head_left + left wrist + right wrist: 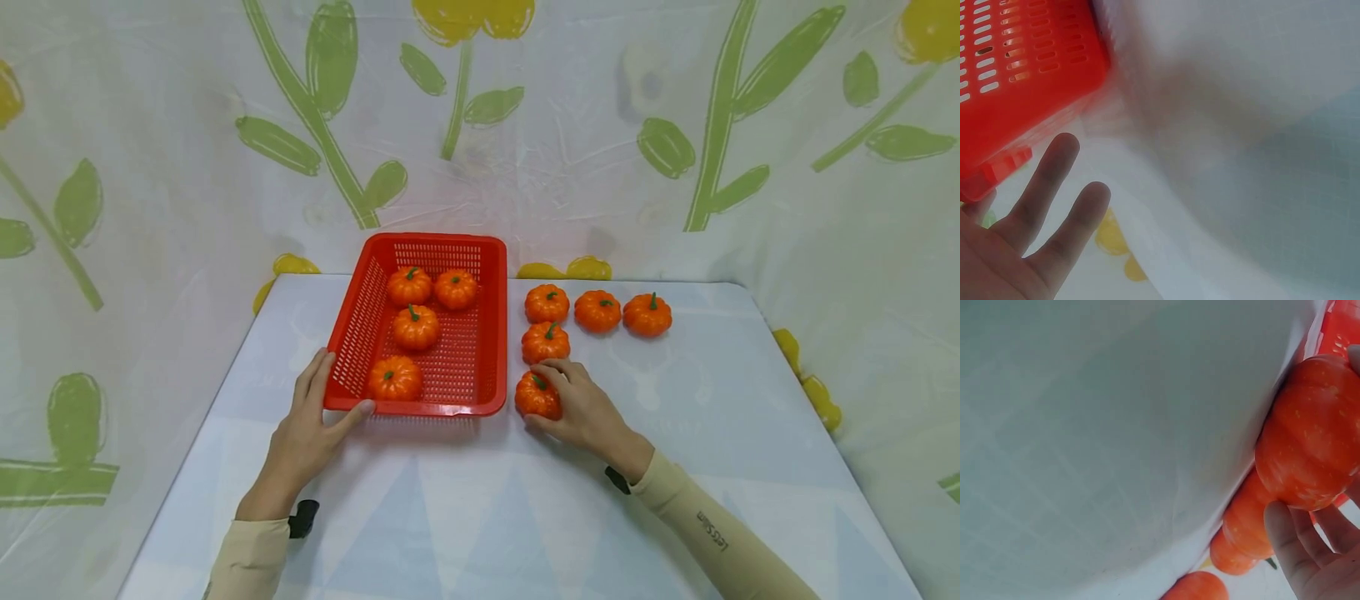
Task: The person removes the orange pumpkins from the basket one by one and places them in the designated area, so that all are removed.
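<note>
A red plastic basket [492, 350] with slotted walls stands on the table, several small orange toy pumpkins [416, 327] with green stems inside it. At its near left corner my left hand [303, 437] rests with thumb on the front rim and fingers along the left side; in the left wrist view two fingers [1047, 187] extend straight beside the red wall. Just right of the basket my right hand [588, 410] holds a pumpkin [536, 397] between thumb and fingers, low at the table. The right wrist view shows this pumpkin [1313, 434] close up, fingertips against its side.
Behind the held pumpkin sits another pumpkin [546, 343]. Farther back, a row contains a left pumpkin [547, 303], a middle pumpkin [597, 312] and a right pumpkin [648, 316]. A pale patterned cloth covers the table [720, 400]; a flowered curtain [570, 167] hangs behind it.
</note>
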Demonstrator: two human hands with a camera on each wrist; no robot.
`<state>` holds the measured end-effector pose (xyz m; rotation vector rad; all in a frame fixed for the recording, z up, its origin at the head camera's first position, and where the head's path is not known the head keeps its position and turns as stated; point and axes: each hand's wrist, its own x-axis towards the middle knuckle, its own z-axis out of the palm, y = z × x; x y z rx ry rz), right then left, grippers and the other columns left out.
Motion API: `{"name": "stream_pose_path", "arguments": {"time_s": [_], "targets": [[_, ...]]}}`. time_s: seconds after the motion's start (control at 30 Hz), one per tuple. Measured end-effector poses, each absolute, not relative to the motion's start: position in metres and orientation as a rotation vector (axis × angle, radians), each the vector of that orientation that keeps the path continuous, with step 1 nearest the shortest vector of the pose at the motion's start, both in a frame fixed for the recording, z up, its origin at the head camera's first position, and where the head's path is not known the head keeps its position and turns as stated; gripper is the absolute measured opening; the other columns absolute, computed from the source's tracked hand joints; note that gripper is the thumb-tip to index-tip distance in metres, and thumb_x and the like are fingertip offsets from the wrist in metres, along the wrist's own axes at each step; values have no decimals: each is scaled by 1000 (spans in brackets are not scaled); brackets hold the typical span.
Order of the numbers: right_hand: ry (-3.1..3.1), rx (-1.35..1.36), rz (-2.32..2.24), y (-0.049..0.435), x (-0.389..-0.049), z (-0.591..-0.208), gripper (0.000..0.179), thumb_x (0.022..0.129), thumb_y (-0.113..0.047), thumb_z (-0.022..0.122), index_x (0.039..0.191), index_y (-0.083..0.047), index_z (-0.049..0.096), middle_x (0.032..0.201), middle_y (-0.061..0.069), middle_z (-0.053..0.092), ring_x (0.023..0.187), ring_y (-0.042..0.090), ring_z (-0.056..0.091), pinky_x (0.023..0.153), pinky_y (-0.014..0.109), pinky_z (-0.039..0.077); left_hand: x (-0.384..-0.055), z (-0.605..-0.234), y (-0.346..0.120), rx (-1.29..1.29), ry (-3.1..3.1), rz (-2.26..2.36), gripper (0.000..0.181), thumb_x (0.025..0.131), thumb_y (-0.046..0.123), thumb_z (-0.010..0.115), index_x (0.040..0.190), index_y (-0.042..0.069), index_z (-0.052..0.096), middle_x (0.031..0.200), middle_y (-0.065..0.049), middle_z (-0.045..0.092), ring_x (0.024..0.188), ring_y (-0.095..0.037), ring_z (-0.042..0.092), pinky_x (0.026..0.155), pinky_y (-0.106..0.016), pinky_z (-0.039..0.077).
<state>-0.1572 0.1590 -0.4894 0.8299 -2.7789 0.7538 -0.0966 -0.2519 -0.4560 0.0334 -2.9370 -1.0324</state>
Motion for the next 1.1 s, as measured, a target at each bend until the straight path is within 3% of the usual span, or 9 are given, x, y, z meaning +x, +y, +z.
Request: {"name": "stream_pose_path", "arguments": {"time_s": [0.33, 0.9, 1.1], "targets": [[-2769, 820, 728, 161, -154, -485, 83, 76, -44, 89, 144, -11, 54, 144, 9, 48, 130, 29, 46, 98, 47, 53, -97, -458, -253, 28, -2933, -1028, 100, 93, 65, 60, 164, 31, 0, 169, 10, -4, 125, -51, 50, 90, -75, 41], [-2500, 929, 839, 162, -165, -449, 65, 85, -28, 82, 140, -7, 56, 146, 11, 50, 134, 26, 46, 101, 45, 51, -97, -458, -253, 24, -2927, -1017, 99, 93, 65, 60, 164, 32, 0, 169, 10, -3, 122, -52, 52, 87, -74, 43], [-2493, 972, 877, 147, -173, -430, 62, 87, -30, 80, 140, -9, 56, 146, 7, 50, 133, 23, 48, 103, 44, 49, -97, -457, -253, 24, -2928, -1019, 100, 92, 65, 61, 164, 31, 0, 170, 6, -2, 122, -52, 52, 87, -74, 43]]}}
